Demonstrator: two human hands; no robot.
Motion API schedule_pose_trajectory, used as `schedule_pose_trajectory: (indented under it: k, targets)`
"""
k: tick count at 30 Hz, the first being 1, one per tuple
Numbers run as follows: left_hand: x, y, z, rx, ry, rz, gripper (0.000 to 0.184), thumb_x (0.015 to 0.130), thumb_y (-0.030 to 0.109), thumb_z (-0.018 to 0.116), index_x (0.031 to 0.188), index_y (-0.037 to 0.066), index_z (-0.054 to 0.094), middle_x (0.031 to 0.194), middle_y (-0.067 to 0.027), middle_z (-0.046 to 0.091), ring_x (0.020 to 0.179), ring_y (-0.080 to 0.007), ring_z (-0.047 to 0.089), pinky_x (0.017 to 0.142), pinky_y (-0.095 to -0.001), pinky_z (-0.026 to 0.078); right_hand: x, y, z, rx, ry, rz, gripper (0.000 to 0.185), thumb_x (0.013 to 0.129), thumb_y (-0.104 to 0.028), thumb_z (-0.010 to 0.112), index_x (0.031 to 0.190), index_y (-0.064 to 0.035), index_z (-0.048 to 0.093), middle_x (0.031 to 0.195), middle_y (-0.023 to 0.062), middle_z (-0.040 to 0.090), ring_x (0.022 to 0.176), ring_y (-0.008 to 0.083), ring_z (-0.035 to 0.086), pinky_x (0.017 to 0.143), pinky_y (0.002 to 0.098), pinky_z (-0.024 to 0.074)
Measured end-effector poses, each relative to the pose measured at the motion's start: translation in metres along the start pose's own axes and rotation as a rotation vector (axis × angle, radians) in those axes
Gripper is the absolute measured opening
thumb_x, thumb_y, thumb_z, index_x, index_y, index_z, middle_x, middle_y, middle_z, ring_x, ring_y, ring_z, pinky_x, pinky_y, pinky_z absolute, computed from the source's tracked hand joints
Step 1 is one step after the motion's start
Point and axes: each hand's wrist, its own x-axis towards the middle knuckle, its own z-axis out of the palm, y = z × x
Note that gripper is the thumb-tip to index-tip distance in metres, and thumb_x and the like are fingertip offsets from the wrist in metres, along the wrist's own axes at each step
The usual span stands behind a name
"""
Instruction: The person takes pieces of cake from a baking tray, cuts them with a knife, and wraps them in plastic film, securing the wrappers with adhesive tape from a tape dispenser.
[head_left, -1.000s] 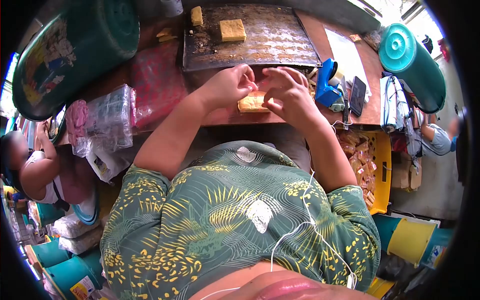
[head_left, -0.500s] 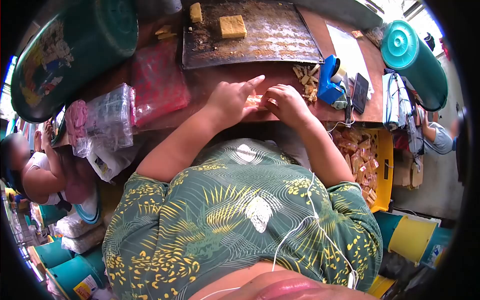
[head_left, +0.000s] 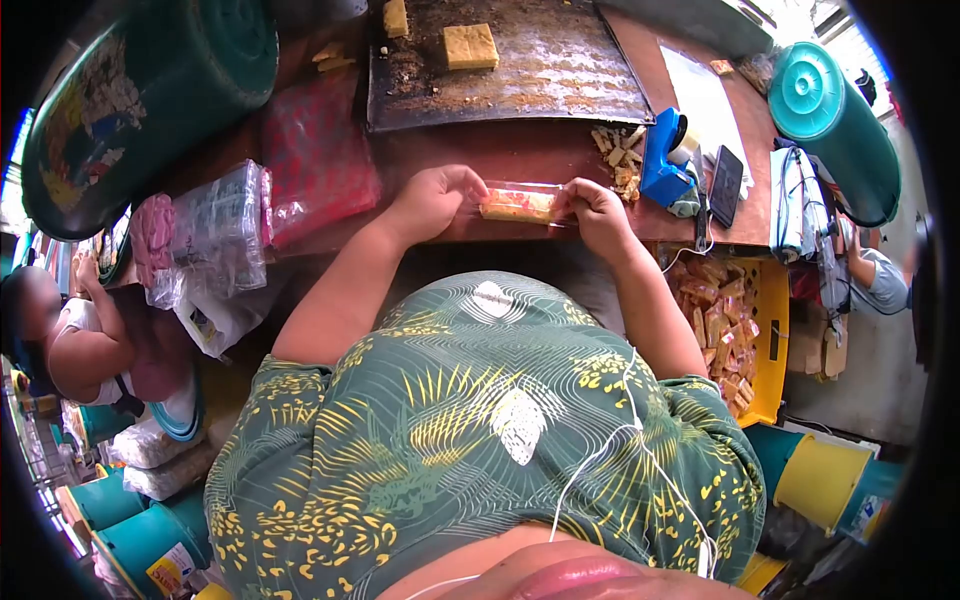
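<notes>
Between my hands, above the front edge of the brown table, is a slice of yellow cake in a clear printed plastic wrapper. My left hand pinches the wrapper's left end. On the other side, my right hand has its fingers closed on the right end. The wrapper is stretched out level, with the cake in its middle. Beyond it lies a dark baking tray bearing a square block of yellow cake and a smaller piece.
Right of my hands are cake scraps, a blue tape dispenser and a phone. A yellow crate of wrapped pieces stands below. Red plastic sheets and a green drum are at left. Another person sits far left.
My hands have drawn apart from close together over the wrapper. The wrapped cake slice now shows plainly, held by both ends.
</notes>
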Motion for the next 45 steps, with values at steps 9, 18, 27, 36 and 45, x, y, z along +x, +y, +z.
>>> schedule_pose_trajectory:
  k: [9, 18, 27, 36, 45]
  targets:
    - [-0.011, 0.030, 0.013, 0.735, 0.308, 0.275, 0.015, 0.091, 0.020, 0.077, 0.100, 0.008, 0.077, 0.090, -0.0035, 0.072, 0.098, -0.0174, 0.065, 0.095, -0.0359, 0.049, -0.004, -0.017, 0.003, -0.519, 0.135, -0.232, 0.018, 0.087, -0.012, 0.083, 0.103, -0.0042, 0.079, 0.088, 0.0032, 0.070, 0.083, 0.0149, 0.066, 0.071, 0.0309, 0.0563]
    - [-0.016, 0.010, 0.002, 1.025, 0.360, 0.149, 0.018, 0.086, 0.032, 0.079, 0.087, 0.014, 0.076, 0.121, -0.0022, 0.061, 0.123, -0.0274, 0.051, 0.100, -0.0487, 0.040, -0.003, -0.019, -0.010, -1.120, 0.115, -0.248, 0.019, 0.078, -0.026, 0.086, 0.089, -0.0124, 0.078, 0.106, 0.0069, 0.067, 0.103, 0.0319, 0.060, 0.089, 0.0454, 0.0509]
    - [-0.023, 0.026, 0.014, 1.265, 0.202, 0.328, 0.012, 0.088, 0.022, 0.072, 0.099, 0.019, 0.077, 0.098, 0.0013, 0.070, 0.110, -0.0223, 0.060, 0.088, -0.0468, 0.040, -0.026, -0.009, 0.003, -1.296, 0.101, -0.458, 0.013, 0.085, -0.016, 0.075, 0.096, -0.0192, 0.080, 0.111, 0.0011, 0.069, 0.113, 0.0274, 0.059, 0.100, 0.0444, 0.0447]
    - [0.005, 0.044, 0.014, 1.357, 0.077, 0.115, 0.008, 0.086, 0.026, 0.076, 0.088, 0.018, 0.078, 0.107, 0.0025, 0.066, 0.110, -0.0238, 0.057, 0.089, -0.0457, 0.043, -0.011, -0.027, 0.013, -1.420, 0.154, -0.394, 0.014, 0.087, -0.019, 0.069, 0.095, -0.0203, 0.080, 0.095, 0.0014, 0.070, 0.107, 0.0266, 0.061, 0.094, 0.0433, 0.0476]
    - [-0.001, 0.008, 0.036, 0.502, 0.272, 0.243, 0.056, 0.097, 0.035, 0.073, 0.136, -0.002, 0.059, 0.126, -0.0105, 0.063, 0.116, -0.0233, 0.061, 0.104, -0.0376, 0.048, -0.056, 0.005, 0.036, -1.330, 0.070, -0.398, 0.072, 0.089, -0.044, 0.074, 0.145, -0.0035, 0.053, 0.134, 0.0146, 0.054, 0.125, 0.0329, 0.052, 0.104, 0.0464, 0.0424]
